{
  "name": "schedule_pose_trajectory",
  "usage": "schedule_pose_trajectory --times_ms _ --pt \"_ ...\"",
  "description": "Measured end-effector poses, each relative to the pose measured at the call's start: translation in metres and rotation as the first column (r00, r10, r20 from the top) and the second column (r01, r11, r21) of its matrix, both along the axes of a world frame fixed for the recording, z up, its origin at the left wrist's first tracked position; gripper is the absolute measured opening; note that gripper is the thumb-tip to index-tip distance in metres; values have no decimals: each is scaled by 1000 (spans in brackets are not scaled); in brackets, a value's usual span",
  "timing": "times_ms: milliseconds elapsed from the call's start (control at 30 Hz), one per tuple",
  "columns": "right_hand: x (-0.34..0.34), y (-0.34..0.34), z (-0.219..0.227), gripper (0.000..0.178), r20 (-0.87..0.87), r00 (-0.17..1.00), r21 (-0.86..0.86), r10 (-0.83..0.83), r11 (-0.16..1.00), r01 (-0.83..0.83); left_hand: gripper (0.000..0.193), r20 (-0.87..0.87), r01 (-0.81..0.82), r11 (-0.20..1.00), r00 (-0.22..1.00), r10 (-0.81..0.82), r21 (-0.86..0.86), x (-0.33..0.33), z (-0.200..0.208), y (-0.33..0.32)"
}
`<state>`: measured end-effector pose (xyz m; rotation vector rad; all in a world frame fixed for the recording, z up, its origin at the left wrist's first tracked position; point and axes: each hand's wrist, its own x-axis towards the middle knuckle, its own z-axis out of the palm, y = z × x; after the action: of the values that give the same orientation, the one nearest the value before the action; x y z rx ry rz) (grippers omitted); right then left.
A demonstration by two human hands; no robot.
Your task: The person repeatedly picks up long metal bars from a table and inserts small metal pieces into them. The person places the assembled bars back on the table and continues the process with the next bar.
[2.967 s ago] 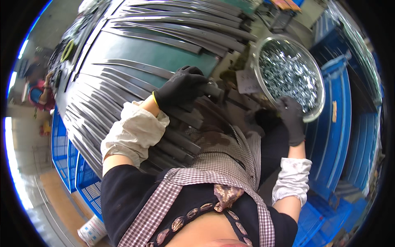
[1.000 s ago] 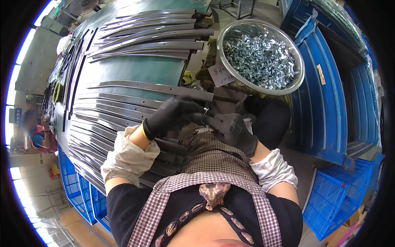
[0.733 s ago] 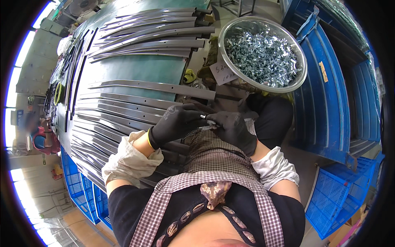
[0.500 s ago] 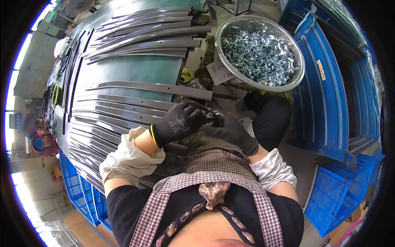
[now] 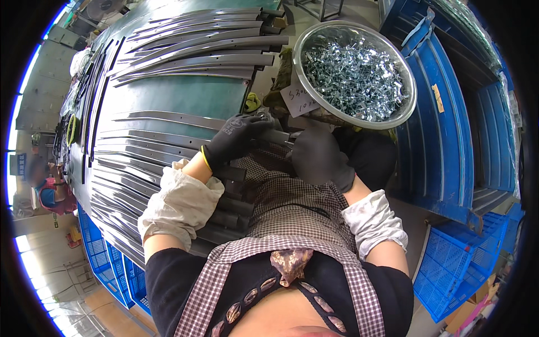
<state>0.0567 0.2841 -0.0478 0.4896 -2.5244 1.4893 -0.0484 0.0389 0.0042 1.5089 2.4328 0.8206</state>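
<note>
My left hand (image 5: 238, 136), in a black glove with a yellow cuff edge, is closed around a long dark grey strip (image 5: 179, 119) near its right end. That end sticks out past the fingers toward my right hand. My right hand (image 5: 319, 157), also black-gloved, is close to the strip's end and smeared by motion, so its fingers cannot be made out. A small shiny bit shows between the strip's end and the right hand, too small to name. More dark strips (image 5: 146, 151) lie side by side on the green-topped table (image 5: 196, 95), below my left forearm.
A clear round tub (image 5: 411, 95) full of small shiny metal pieces stands at the far right, beside a handwritten paper (image 5: 297, 100). Blue metal racking (image 5: 443, 123) and blue crates (image 5: 449, 264) line the right. Another person (image 5: 53, 194) is at the far left.
My left hand has moved away from me, onto the strip near its end. My right hand has shifted slightly right and is now blurred.
</note>
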Motion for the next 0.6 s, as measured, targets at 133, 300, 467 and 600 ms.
schedule_pose_trajectory --times_ms 133,300,467,600 --pt "-20 5 -5 43 146 975 -63 167 985 -159 49 43 0 998 999 3 -69 2 1 3" --pt "-30 2 -9 47 191 944 -308 269 930 -203 46 30 -18 998 999 20 -63 1 -2 2" --pt "-26 3 -26 38 -24 1000 149 19 989 -15 47 -39 -89 995 995 87 -40 -1 -3 2" --pt "-2 18 -15 33 9 1000 190 -2 982 1 51 -49 -83 997 995 83 2 1 2 3"
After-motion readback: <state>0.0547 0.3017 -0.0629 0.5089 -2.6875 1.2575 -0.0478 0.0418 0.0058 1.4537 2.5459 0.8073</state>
